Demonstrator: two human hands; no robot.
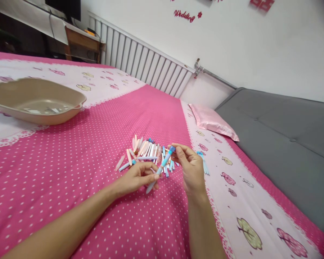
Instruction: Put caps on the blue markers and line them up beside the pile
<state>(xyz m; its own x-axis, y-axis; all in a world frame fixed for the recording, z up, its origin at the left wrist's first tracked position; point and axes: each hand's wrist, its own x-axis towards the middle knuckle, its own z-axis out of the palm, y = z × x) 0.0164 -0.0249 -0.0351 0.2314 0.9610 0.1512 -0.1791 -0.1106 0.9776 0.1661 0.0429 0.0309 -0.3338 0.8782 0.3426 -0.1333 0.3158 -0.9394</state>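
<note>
Pen in hands: the slim pen (165, 160) is at the centre of the frame, slanted, its blue end up.
Left fingers: the left hand (142, 175) holds the lower barrel narrowly, between thumb and fingers.
Right fingers: the right hand (189, 164) pinches the blue end.
Handling: it seems light, stiff plastic, perhaps slippery; the middle of the barrel should give the safest hold.
Pen pile: thin straight sticks, pastel, lie loosely behind the hands (151, 148).
Bedsheet: soft pink dotted cloth (105, 144), slightly wrinkled.
Basin: beige, smooth, curved-walled (56, 118), at left of the frame.
</note>
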